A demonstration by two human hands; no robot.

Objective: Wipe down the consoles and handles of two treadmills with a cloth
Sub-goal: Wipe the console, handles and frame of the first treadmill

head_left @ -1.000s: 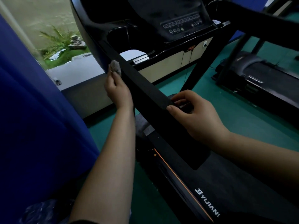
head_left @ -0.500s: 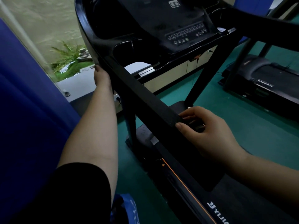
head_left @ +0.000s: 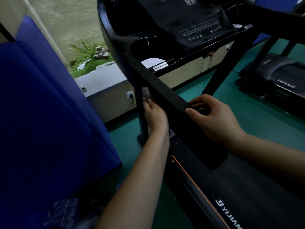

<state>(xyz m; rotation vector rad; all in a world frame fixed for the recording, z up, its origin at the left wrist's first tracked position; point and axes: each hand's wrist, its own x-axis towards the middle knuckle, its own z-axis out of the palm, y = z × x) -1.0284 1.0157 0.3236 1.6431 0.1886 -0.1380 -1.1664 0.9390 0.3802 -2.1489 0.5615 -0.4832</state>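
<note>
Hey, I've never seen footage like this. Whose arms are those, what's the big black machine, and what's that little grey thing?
This is one picture from a camera worn on a person's head. It looks forward and down, so the two bare arms are the wearer's own. The black machine is a treadmill, with its button console at the top, a long handrail slanting towards the viewer, and the belt below. The left hand pinches a small grey cloth against the handrail's outer side. The right hand grips the handrail lower down, thumb on top. A second treadmill stands at the right on the green floor.
</note>
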